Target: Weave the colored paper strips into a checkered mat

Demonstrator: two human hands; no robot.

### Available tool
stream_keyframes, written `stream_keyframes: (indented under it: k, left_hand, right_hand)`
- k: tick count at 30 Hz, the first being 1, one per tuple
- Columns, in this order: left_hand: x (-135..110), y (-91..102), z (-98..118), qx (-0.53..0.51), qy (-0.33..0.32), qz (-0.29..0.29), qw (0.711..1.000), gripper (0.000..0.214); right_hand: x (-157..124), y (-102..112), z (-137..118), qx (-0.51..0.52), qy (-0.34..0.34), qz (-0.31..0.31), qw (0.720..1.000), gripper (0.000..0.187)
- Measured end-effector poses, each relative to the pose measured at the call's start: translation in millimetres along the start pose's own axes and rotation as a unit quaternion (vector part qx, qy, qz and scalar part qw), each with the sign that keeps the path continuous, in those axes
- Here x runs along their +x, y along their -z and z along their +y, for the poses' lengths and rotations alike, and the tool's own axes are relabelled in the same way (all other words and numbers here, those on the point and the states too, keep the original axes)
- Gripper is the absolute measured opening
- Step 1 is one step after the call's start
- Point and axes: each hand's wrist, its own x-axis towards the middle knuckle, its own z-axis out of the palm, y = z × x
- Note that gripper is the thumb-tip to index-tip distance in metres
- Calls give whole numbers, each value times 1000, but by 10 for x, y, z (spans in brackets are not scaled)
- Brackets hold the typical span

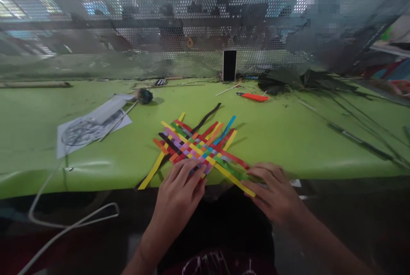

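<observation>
The woven strip mat (197, 144) lies at the worktop's (288, 138) near edge. The left hand (179, 189) presses it, fingers flat, gripping nothing. The right hand (272, 191), flat too, touches a yellow strip (230, 176). Pressing firmly should hold the strips snug.

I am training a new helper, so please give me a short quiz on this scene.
1. True or false: the left hand and the right hand both touch the woven mat.
2. What stands upright at the far edge of the table? A) phone B) cup C) bottle
3. On which side of the mat does the printed sheet lie?

Key: 1 true; 2 A; 3 left.
</observation>
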Motion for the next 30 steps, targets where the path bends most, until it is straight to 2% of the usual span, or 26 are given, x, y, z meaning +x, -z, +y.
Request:
stream_keyframes:
  k: [4, 9, 12, 15, 19, 23, 27, 30]
  left_hand:
    - [22, -22, 5, 14, 24, -12, 1000, 28]
    - [116, -46, 103, 73, 65, -26, 995, 22]
    - [152, -77, 158, 80, 82, -19, 993, 20]
    - [143, -120, 181, 53, 81, 14, 995, 19]
    - [103, -169, 198, 18, 77, 41, 996, 19]
    - [62, -210, 206, 3, 76, 51, 996, 18]
    - [-9, -284, 173, -30, 32, 82, 996, 26]
    - [-71, -363, 134, -39, 8, 107, 993, 37]
  right_hand:
    - [183, 22, -98, 17, 44, 10, 999, 25]
    - [457, 97, -72, -55, 123, -63, 989, 17]
    - [482, 116, -51, -108, 141, -100, 979, 22]
    - [440, 132, -63, -92, 143, -95, 981, 24]
    - [508, 190, -106, 10, 86, -82, 993, 23]
    - [817, 186, -69, 143, 5, -55, 988, 13]
    - [1218, -9, 68, 202, -66, -80, 974, 12]
    - [1457, -252, 176, 210, -82, -122, 967, 11]
